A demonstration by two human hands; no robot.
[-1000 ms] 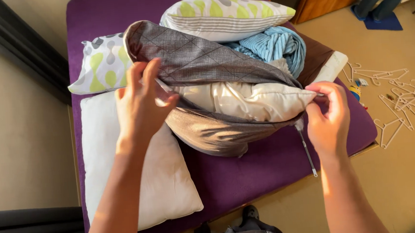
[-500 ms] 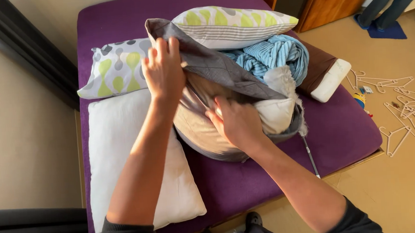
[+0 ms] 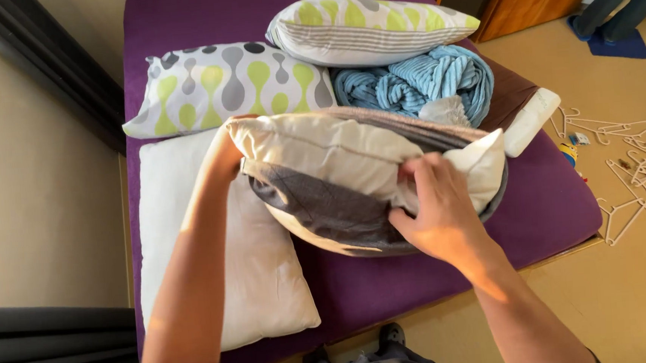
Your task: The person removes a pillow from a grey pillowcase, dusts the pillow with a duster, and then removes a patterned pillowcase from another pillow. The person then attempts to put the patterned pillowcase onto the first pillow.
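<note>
My right hand (image 3: 435, 211) clamps white pillow (image 3: 336, 154) and grey cover (image 3: 325, 208) together at near edge, on purple bed (image 3: 420, 273). My left hand (image 3: 224, 152) mostly buried behind pillow's far corner (grip there can't be made out). Cover opening hidden under fingers. Bare pillow (image 3: 215, 257) lies just beside.

We have turned the pillow (image 3: 351, 157) flat; our left hand (image 3: 222, 154) now grips its far corner, our right hand (image 3: 435, 211) the grey cover (image 3: 325, 212).
</note>
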